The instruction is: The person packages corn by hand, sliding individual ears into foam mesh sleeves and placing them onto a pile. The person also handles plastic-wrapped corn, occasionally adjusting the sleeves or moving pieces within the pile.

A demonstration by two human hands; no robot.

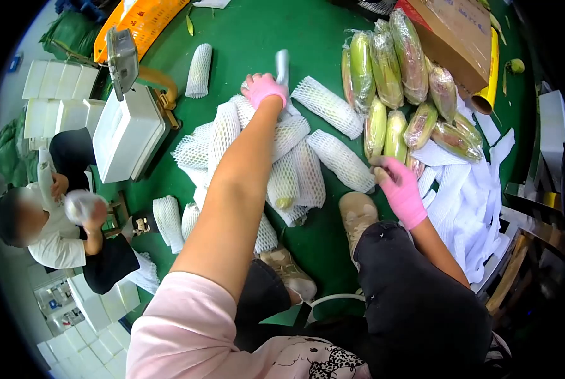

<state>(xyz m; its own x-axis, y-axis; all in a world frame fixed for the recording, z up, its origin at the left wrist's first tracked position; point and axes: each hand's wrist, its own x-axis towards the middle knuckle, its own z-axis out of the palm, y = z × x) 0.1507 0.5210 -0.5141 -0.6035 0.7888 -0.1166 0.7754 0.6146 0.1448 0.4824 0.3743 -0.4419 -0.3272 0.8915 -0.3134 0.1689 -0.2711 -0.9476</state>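
My left hand (265, 90), in a pink fingerless glove, reaches over a pile of corn in white foam net sleeves (222, 136); its fingers are partly curled beside a blurred whitish object (282, 66), and whether it grips anything is unclear. My right hand (396, 183), gloved alike, is near the lower row of film-wrapped corn ears (375, 129), its fingertips drawn together; anything between them is too small to make out. A sleeved ear (340, 161) lies just left of my right hand, and another (327, 107) lies above that one.
White foam sleeves (469, 208) are heaped at the right, below a cardboard box (453, 38). An orange crate (146, 25) and a white foam box (127, 136) stand at the left. Another person (58, 234) sits at the far left, holding a whitish object.
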